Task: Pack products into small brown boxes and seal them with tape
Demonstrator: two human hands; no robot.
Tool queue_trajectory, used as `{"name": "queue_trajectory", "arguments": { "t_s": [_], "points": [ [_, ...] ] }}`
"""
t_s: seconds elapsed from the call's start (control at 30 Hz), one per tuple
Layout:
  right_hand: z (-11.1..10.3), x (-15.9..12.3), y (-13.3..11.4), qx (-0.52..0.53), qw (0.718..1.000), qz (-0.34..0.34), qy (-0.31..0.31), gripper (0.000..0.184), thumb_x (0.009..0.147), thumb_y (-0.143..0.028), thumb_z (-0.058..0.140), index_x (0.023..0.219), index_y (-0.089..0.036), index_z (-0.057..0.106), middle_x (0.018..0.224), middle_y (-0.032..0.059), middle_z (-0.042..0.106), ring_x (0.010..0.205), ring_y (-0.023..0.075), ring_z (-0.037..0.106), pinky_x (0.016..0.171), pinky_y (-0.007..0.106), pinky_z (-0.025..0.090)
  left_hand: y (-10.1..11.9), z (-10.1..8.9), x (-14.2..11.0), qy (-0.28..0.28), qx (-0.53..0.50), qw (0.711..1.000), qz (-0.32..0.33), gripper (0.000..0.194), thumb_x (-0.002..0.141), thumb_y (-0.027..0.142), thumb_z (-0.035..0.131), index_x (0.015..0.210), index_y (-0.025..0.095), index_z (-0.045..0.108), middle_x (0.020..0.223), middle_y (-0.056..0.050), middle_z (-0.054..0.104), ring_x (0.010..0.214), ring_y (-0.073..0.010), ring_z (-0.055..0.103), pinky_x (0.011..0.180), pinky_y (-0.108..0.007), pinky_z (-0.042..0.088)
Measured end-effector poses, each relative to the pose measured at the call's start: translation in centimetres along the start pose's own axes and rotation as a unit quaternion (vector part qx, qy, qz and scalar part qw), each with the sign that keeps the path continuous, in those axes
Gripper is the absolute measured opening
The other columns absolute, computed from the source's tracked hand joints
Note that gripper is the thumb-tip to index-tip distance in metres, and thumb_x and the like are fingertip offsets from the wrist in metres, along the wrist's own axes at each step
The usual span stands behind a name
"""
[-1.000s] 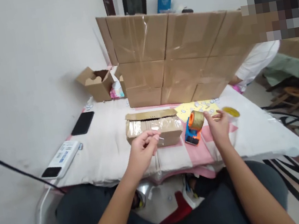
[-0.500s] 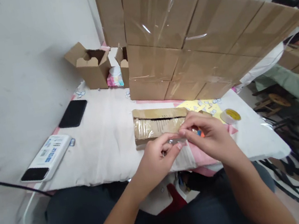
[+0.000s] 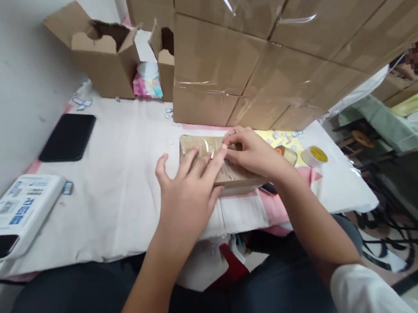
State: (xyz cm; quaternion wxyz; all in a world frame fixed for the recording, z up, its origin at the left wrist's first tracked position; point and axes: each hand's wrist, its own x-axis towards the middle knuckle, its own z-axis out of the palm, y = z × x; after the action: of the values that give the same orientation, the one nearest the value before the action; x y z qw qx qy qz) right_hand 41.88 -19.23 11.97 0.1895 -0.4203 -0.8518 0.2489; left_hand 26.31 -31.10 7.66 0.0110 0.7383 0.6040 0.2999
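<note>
Head view: carton (image 3: 237,171), now apparently closed; at its top, left hand (image 3: 183,197), fingers spread, right hand (image 3: 252,153), fingers bunched, hold unclear.

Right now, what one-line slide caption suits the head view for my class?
Left hand and right hand close together on a small cardboard box, stacked cartons behind it.

The head-worn camera looks forward and down, from close above the lap (image 3: 97,304), across the cloth-covered table (image 3: 127,189).
</note>
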Motion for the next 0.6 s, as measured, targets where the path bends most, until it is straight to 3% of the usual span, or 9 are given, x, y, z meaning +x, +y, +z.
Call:
{"name": "queue_trajectory", "arguments": {
  "t_s": [0.1,0.17,0.3,0.47,0.6],
  "points": [
    [0.9,0.9,1.1,-0.025,1.000,-0.003,0.011,0.014,0.086,-0.026,0.068,0.074,-0.020,0.069,0.093,0.0034,0.060,0.096,0.0213,0.054,0.090,0.037,0.041,0.4,0.3,0.1,0.008,0.024,1.000,0.006,0.039,0.094,0.017,0.053,0.129,0.030,0.062,0.129,-0.008,0.065,0.124,-0.0305,0.053,0.107,-0.060,0.023],
    [0.8,0.9,1.4,-0.027,0.999,-0.031,0.010,0.012,0.087,-0.026,0.067,0.076,-0.020,0.068,0.096,0.0036,0.058,0.098,0.0216,0.052,0.091,0.038,0.041,0.5,0.7,0.1,0.020,0.039,0.999,0.010,0.035,0.091,0.013,0.054,0.120,0.029,0.067,0.130,-0.008,0.065,0.120,-0.0308,0.054,0.103,-0.057,0.027],
    [0.6,0.6,1.7,-0.029,0.998,-0.057,0.016,0.009,0.088,-0.021,0.064,0.080,-0.019,0.061,0.098,0.0048,0.054,0.097,0.0213,0.050,0.088,0.036,0.040,0.6,1.3,-0.1,0.034,0.049,0.997,0.050,0.034,0.092,0.012,0.053,0.119,0.028,0.066,0.135,-0.003,0.065,0.125,-0.0290,0.054,0.103,-0.055,0.024],
    [0.4,-0.3,2.4,-0.017,0.996,-0.057,0.069,0.014,0.087,-0.019,0.064,0.079,-0.019,0.053,0.092,0.0036,0.053,0.091,0.0197,0.050,0.083,0.032,0.040,1.0,1.6,-0.2,0.048,0.039,0.994,0.088,0.034,0.095,0.014,0.052,0.123,0.028,0.064,0.124,-0.001,0.073,0.119,-0.0258,0.063,0.109,-0.056,0.016],
    [-2.3,-2.3,5.1,-0.014,0.986,-0.069,0.154,0.014,0.087,-0.024,0.064,0.078,-0.020,0.054,0.089,0.0033,0.057,0.089,0.0193,0.051,0.083,0.032,0.041,1.7,1.7,0.0,0.049,0.073,0.992,0.094,0.040,0.095,0.021,0.056,0.134,0.028,0.058,0.131,-0.005,0.069,0.117,-0.0298,0.064,0.105,-0.056,0.022]
  ]
}}
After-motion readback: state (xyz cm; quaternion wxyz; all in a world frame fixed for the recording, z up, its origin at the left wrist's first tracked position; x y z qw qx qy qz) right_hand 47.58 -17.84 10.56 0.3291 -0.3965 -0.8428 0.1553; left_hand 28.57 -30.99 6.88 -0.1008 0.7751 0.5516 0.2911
